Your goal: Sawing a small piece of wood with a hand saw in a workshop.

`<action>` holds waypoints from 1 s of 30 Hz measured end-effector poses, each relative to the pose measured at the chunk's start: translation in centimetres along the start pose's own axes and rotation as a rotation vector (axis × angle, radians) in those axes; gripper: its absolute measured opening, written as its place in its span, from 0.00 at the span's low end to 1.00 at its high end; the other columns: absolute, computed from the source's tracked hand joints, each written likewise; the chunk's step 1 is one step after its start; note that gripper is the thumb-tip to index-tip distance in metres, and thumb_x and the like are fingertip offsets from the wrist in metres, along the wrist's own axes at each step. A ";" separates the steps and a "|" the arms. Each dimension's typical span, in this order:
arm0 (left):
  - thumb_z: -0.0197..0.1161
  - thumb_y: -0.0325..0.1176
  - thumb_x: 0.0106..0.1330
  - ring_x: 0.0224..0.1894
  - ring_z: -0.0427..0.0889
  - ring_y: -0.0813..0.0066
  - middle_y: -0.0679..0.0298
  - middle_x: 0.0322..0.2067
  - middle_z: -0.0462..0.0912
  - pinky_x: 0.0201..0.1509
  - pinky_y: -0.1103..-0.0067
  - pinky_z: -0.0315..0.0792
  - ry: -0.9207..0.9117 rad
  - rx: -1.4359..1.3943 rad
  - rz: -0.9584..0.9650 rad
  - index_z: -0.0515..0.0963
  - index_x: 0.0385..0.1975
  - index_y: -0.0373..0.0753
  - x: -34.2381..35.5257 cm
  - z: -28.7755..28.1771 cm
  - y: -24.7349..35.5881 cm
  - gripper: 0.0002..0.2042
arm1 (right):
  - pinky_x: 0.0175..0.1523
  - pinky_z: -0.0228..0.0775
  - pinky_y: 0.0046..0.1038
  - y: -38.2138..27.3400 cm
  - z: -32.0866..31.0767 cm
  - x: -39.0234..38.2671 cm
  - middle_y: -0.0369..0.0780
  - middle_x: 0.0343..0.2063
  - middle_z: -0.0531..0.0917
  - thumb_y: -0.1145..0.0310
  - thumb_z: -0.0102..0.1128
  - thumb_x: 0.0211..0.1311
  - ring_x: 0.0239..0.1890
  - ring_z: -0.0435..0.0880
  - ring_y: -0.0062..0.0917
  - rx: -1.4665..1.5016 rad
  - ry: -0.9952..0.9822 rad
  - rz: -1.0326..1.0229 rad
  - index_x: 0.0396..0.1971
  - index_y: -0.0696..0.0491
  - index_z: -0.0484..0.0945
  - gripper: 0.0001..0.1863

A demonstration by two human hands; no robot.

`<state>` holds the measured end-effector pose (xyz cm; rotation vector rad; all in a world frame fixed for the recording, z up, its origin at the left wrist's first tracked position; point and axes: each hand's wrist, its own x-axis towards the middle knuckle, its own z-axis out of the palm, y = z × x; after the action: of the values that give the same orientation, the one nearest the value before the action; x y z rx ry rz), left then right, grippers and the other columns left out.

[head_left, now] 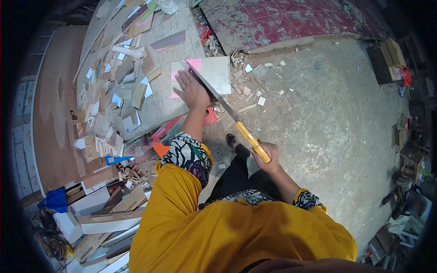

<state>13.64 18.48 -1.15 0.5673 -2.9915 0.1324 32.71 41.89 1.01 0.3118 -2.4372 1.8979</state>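
At the worktable (190,43), my right hand (266,157) clasped a handsaw (243,129), left hand (195,92) splayed across a board (217,72); sawing seemingly required steadiness next.

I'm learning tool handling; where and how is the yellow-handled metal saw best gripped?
Probably by the rear of its yellow handle, from the right, as the right hand does: that end points back and right, while the thin metal blade slants forward and left over the pale flat board.

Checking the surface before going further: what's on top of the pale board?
The left hand rests on the board, fingers spread, and the saw slants across it. Whatever lies directly beneath palm and blade is covered.
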 end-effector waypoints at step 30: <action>0.42 0.33 0.64 0.69 0.36 0.61 0.57 0.67 0.41 0.66 0.52 0.34 -0.104 -0.040 0.031 0.43 0.65 0.35 -0.1 -1.3 0.2 0.29 | 0.24 0.65 0.30 -1.3 0.1 2.6 0.43 0.15 0.73 0.70 0.61 0.49 0.17 0.74 0.37 -0.147 -0.042 -0.097 0.17 0.55 0.71 0.09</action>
<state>13.73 18.78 0.08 0.5398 -3.0964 0.0472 30.40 41.18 2.68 0.4576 -2.5206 1.6802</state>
